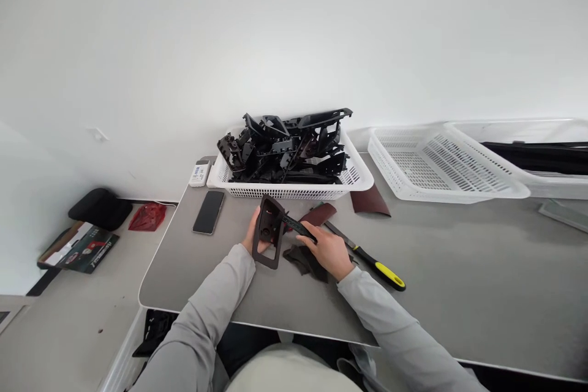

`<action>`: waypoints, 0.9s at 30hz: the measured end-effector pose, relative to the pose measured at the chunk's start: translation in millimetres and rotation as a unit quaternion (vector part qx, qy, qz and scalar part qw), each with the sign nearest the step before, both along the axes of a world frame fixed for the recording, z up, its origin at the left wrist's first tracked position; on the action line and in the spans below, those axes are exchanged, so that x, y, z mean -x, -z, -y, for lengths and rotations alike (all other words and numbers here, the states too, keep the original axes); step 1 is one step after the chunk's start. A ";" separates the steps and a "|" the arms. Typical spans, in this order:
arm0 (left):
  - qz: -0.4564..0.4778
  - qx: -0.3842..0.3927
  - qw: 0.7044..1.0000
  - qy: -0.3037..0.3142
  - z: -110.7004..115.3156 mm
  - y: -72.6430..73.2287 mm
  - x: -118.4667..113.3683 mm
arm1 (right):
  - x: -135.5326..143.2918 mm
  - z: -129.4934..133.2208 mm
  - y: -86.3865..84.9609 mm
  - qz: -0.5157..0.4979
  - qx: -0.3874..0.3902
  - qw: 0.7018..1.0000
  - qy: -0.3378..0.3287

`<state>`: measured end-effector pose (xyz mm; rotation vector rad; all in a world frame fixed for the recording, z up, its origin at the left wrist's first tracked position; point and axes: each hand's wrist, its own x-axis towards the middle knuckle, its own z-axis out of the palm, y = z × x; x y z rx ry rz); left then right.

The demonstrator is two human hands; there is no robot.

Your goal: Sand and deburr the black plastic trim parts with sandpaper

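Note:
My left hand (250,234) is closed around the left side of a dark brown plastic trim frame (266,229), tilted up above the table. In my right hand (329,251) is a slim black-handled tool (298,226); its tip reaches the frame's inner side, and its exact kind does not show. Just below the tool lie crumpled dark brown scraps (307,262). A reddish-brown sheet piece (320,214), like sandpaper, sits behind my right hand. Right of that hand rests a file (381,269) with a black and yellow handle.
A white basket (285,191) heaped with black plastic parts (280,147) stands against the wall. Right of it are another reddish-brown sheet (370,201) and a white basket (441,162). A phone (208,212) and a small white box (199,173) lie at left.

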<state>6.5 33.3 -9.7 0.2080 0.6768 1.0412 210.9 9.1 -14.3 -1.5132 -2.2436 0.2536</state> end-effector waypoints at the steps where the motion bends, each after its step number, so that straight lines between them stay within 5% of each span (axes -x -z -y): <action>1: -0.001 -0.004 1.000 0.000 -0.3 0.9 0.1 | -0.2 -0.8 1.1 -0.016 -0.012 1.000 -0.007; 13: -0.045 -0.006 0.998 0.041 -1.2 -3.9 -3.2 | -14.1 2.5 11.9 -0.045 -0.063 0.997 -0.015; 21: -0.049 0.001 0.999 0.023 0.2 -8.3 -4.0 | -8.9 7.0 4.0 -0.022 -0.085 0.996 -0.008; 24: -0.044 -0.003 0.999 -0.001 1.9 -10.7 -5.3 | -7.6 8.4 -1.0 -0.015 -0.105 0.994 0.015; 27: -0.054 -0.014 0.994 -0.092 3.6 -9.6 -6.3 | -7.7 10.9 -5.0 -0.029 -0.106 0.993 0.051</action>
